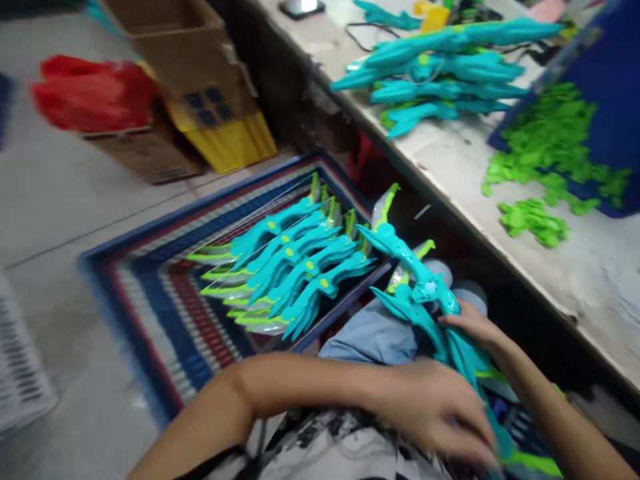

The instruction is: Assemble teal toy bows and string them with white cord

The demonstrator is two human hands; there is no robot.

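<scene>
Your right hand [475, 325] was the one on the turquoise bow [417, 270], its thumb and fingers wrapped around the body just below the middle. The bow lay ahead of that hand and to its left, its long axis slanting from a pointed tip at the far left down toward your body on the right. By my judgement, that slant against your two hands was the relation that counted: the far half stuck out free, while your forearms crowded the near side. Your left hand [443, 410] came across in front of you, lower and closer to your body, fingers pointing right over the turquoise parts there; it was too blurred to tell whether it held or touched anything. A second turquoise bow [395, 305] lay just beneath the first, at a similar slant. The row of bows [307, 268] over the striped mat [150, 293] sat to your left, apart from both hands.
</scene>
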